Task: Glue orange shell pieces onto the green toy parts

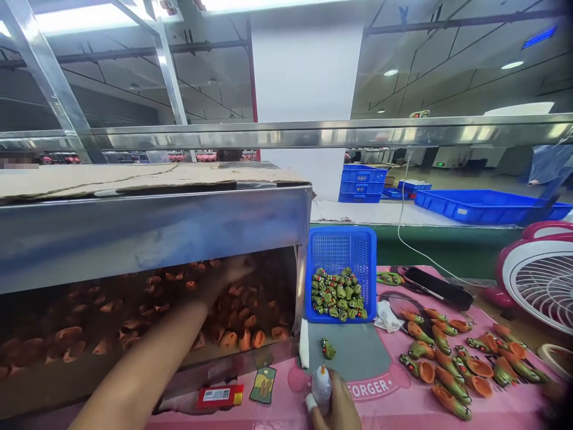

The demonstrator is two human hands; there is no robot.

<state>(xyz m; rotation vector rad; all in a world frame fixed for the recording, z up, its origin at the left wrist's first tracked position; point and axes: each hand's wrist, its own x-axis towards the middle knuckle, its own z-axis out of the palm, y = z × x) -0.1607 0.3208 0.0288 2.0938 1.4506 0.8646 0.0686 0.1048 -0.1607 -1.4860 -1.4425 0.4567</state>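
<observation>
Our left hand (226, 273) reaches far into the metal bin (152, 233) on the left, its forearm running up from the near edge. The hand lies in shadow over the heap of orange pieces (242, 337); the fingers spread loosely toward the far right and rest on or just above the pieces, but we cannot tell whether they have closed on any one of them. Orange pieces lie all around the fingers, the brightest ones nearer to us and to the right of the hand.

Our right hand (338, 412) sits at the near edge, fingers wrapped around a small glue bottle (321, 387) that stands upright, its orange tip pointing up; one finger wears a white wrap. Just beyond the bottle, a single green piece (328, 349) lies on the grey mat (358, 355), apart from the hand.

Farther on, a blue basket (342, 248) holds a heap of green pieces (338, 295). To the right, joined green-and-orange pieces (447, 364) lie in rows on the pink mat (394, 412). A pink fan (539, 283) stands at the far right.
</observation>
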